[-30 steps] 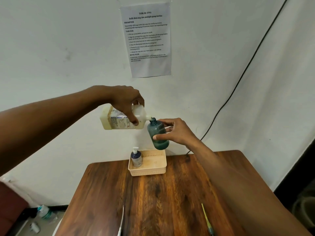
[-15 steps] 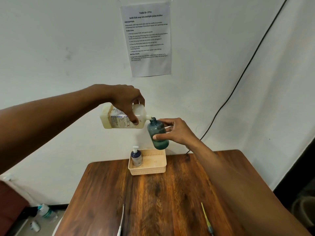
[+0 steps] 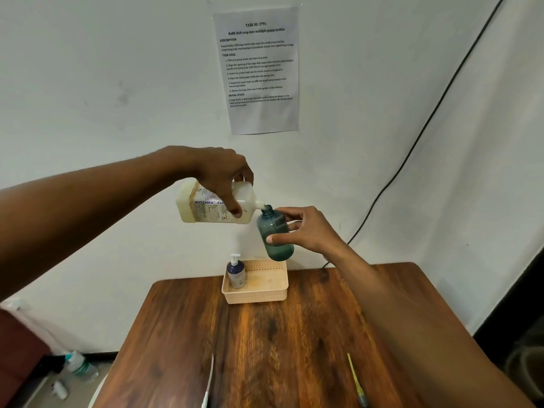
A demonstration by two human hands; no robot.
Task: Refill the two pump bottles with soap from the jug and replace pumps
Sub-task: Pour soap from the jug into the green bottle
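Note:
My left hand [image 3: 225, 175] grips a pale yellow soap jug [image 3: 206, 210] tipped on its side high above the table, its spout touching the open neck of a teal bottle [image 3: 275, 235]. My right hand [image 3: 309, 231] holds that teal bottle, thumb in front and fingers behind, slightly tilted and without its pump. A dark blue pump bottle [image 3: 236, 272] with a white pump stands upright in the left side of a beige basket [image 3: 265, 295].
The wooden table [image 3: 279, 348] runs toward me. A thin white tube [image 3: 209, 381] and a yellow-handled stick [image 3: 354, 381] lie near its front edge. A printed task sheet [image 3: 259, 69] hangs on the wall. A water bottle [image 3: 79, 365] lies on the floor, left.

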